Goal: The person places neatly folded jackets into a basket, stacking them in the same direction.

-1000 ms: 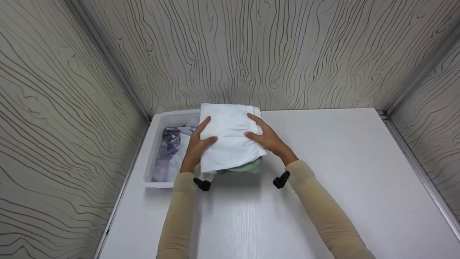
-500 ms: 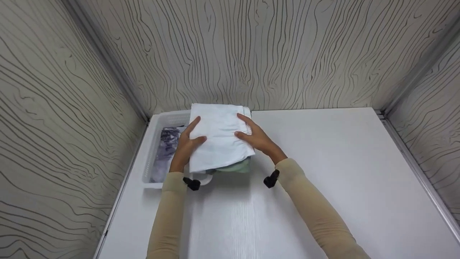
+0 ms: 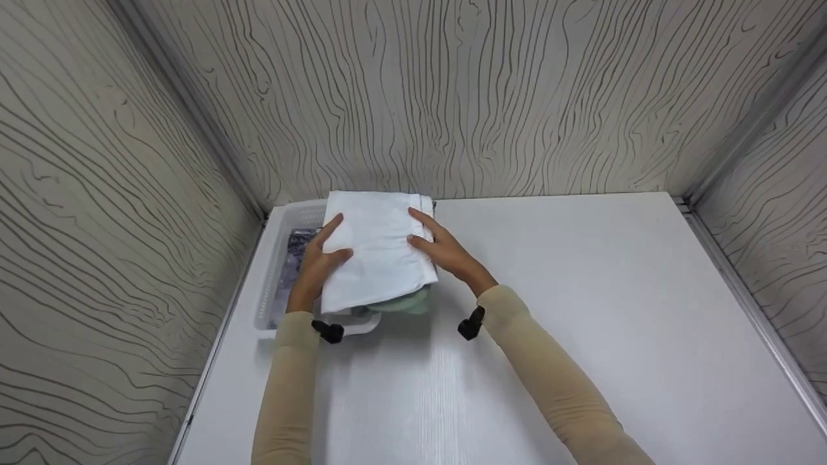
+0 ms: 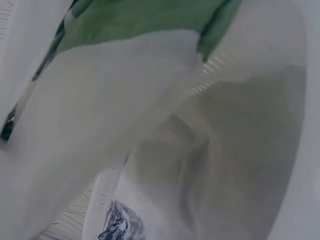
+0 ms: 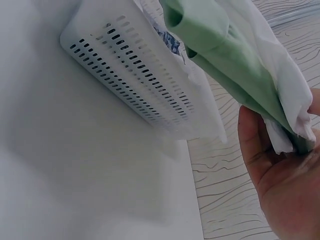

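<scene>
A folded white cloth [image 3: 375, 252], with folded green fabric [image 3: 406, 302] beneath it, is held between both hands over the right part of a white plastic basket [image 3: 268, 284]. At its left edge the left hand [image 3: 316, 265] grips the stack, thumb on top. The right hand [image 3: 451, 253] grips the opposite edge; in the right wrist view its fingers [image 5: 252, 145] curl under the green and white layers. Inside the basket, purple-and-white patterned fabric [image 3: 298, 248] shows at the left. In the left wrist view, cloth fills the frame and the left hand cannot be seen.
The basket stands on a white table [image 3: 581, 310] in the back left corner. Wood-grain patterned walls [image 3: 413, 97] rise behind and at both sides. Slotted basket walls [image 5: 130, 65] show in the right wrist view.
Both hands have carried the white and green stack left, further over the basket, and lately slightly towards the person. More of the basket's contents is covered now. The grip looks the same.
</scene>
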The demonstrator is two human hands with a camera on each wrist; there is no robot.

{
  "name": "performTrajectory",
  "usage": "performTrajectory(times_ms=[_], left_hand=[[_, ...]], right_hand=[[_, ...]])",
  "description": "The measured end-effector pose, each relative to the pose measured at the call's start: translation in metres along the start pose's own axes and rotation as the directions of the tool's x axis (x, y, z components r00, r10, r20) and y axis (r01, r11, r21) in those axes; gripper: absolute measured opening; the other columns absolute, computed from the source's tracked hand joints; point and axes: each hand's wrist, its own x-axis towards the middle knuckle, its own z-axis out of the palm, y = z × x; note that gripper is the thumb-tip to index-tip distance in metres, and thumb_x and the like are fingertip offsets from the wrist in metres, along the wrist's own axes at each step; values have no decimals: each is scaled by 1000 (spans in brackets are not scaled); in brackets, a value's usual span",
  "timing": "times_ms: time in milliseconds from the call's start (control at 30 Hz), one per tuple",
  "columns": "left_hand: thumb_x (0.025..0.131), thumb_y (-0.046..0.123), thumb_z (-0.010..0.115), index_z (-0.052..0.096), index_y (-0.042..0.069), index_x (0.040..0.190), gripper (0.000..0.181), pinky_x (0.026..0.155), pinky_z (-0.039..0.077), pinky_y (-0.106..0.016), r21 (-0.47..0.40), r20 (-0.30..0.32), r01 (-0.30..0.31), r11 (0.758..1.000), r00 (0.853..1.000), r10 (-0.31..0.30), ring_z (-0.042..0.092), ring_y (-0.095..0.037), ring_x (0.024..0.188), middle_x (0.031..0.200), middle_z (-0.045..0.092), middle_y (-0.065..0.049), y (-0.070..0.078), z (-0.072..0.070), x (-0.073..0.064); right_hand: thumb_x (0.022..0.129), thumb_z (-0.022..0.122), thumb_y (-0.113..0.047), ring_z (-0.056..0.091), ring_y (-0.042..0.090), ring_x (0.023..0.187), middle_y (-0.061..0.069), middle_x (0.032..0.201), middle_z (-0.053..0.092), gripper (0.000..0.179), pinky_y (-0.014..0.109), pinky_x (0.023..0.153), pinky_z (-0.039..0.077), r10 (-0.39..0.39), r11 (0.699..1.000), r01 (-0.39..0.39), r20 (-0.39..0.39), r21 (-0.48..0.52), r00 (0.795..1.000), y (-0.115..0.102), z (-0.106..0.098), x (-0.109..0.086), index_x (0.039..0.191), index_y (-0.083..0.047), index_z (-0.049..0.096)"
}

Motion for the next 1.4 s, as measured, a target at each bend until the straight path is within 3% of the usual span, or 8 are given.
performTrajectory(times_ms=[300,467,867,1033,1267,1400], left_hand=[[92,-1,71,43,28,165,83,133,19,-57,64,-31,46,997,999,-44,17,-29,167,177,27,2,-3,-24,-1],[94,2,70,41,32,165,83,133,17,-59,120,-53,89,989,995,-83,16,-30,167,178,25,3,-4,-33,0],[91,-3,70,45,22,164,81,134,18,-56,206,-121,62,977,992,-37,19,-34,166,177,28,-9,-7,-50,2],[91,-4,69,46,21,163,81,135,14,-53,215,-148,66,974,988,-34,17,-31,167,176,30,-7,-10,-56,4],[94,-1,67,44,29,164,79,135,13,-55,224,-183,106,969,981,-65,16,-28,167,176,31,0,-13,-60,3],[96,-2,65,43,28,165,78,135,14,-54,247,-192,86,965,981,-39,17,-27,167,176,31,-1,-17,-64,2]], right_hand=[[112,54,-28,8,27,168,2,181,15,65,52,135,14,-5,1000,5,34,12,999,-4,20,8,171,-25,27],[112,54,-26,14,28,167,4,180,17,64,52,134,21,-20,1000,19,48,12,999,-5,28,11,171,-24,28],[113,53,-21,37,34,158,16,177,22,62,53,122,42,-32,999,31,89,17,996,-4,46,16,171,-23,29],[113,52,-19,36,35,158,16,177,21,63,52,123,41,-45,999,43,95,19,994,-4,53,17,171,-20,27],[113,51,-13,24,31,164,11,179,17,64,52,129,32,-43,999,42,103,10,994,-6,63,19,171,-20,25],[111,51,-11,34,32,160,13,178,21,66,50,126,36,-25,999,29,101,-38,995,-5,68,23,171,-21,25]])
